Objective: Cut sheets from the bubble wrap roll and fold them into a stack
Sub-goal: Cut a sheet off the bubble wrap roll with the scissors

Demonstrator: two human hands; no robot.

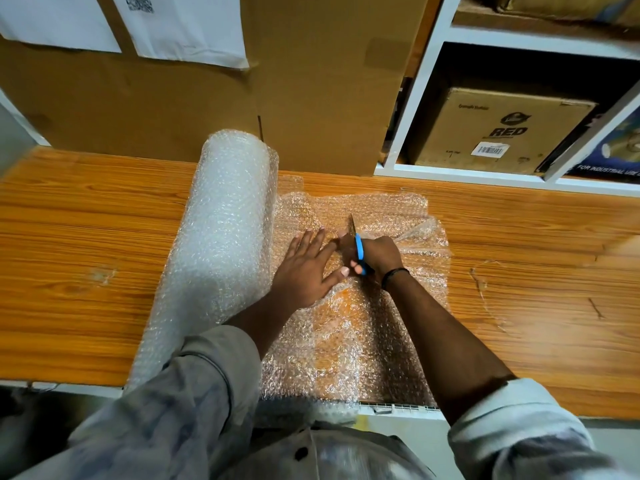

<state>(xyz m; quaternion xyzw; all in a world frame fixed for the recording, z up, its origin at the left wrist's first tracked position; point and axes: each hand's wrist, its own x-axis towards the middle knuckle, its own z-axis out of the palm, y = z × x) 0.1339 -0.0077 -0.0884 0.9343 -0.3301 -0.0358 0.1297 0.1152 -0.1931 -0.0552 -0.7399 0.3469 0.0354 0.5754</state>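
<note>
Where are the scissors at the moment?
In the head view the blue-handled scissors sit mid-table in the right hand, blades pointing away over the unrolled bubble wrap sheet, just right of the flat left hand and the roll.

Your left hand point(310, 263) lies flat, fingers spread; your right hand point(375, 254) is curled in a grip, both forearms reaching forward.

Wooden table point(519, 237), big cardboard sheet point(311, 81) with taped papers point(183, 26), boxed white shelves point(426, 81).

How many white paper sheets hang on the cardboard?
2. The left sheet is at the far top left; the coded sheet hangs just right of it. More may lie off-frame.
</note>
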